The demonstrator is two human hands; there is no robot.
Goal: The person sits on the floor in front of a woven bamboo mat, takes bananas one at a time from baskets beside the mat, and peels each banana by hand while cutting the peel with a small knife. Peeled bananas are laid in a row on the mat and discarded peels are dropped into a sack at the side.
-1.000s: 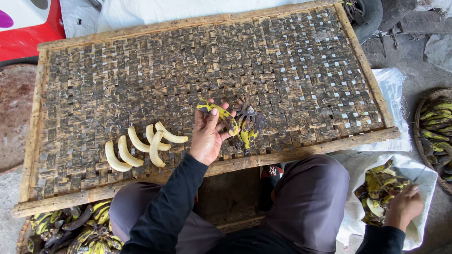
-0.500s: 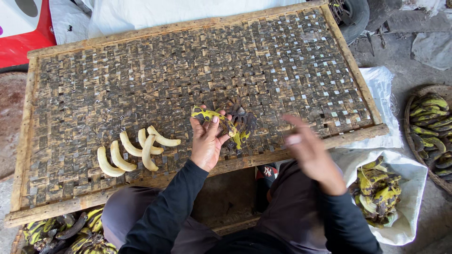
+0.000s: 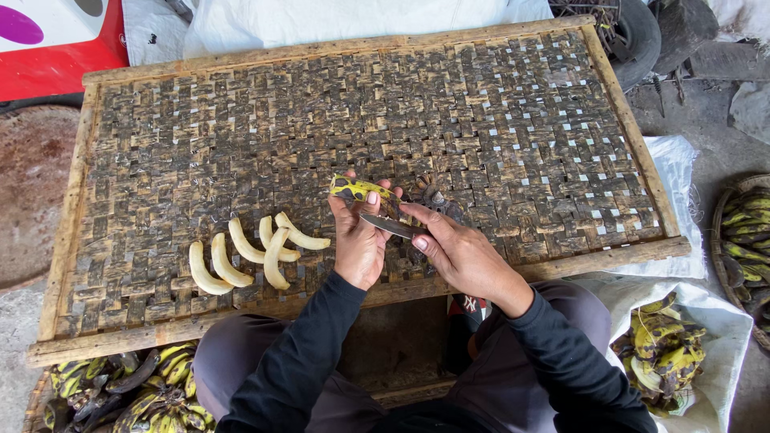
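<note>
The left hand (image 3: 359, 240) is closed around a spotted yellow-green banana (image 3: 358, 189), which pokes out above the fingers; the lower part of the fruit is hidden inside the grip. The right hand (image 3: 453, 250) is clamped on a knife (image 3: 387, 225), its dark blade lying across the left fingers just below the banana; the handle is buried in the palm and cannot be made out. Both hands hover over the near edge of a woven drying rack (image 3: 497, 104) framed in wood. Right behind the knuckles lies a dark heap of peels (image 3: 437, 200), partly covered by the hands. To the left on the rack, five peeled bananas (image 3: 257, 248) lie side by side, some touching. At the lower left, a pile of unpeeled bananas (image 3: 152, 393) is cut off by the frame and the person's knee. A white sack (image 3: 706, 321) at the lower right holds more skins, and a basket (image 3: 742, 240) at the right edge is only half visible.
</note>
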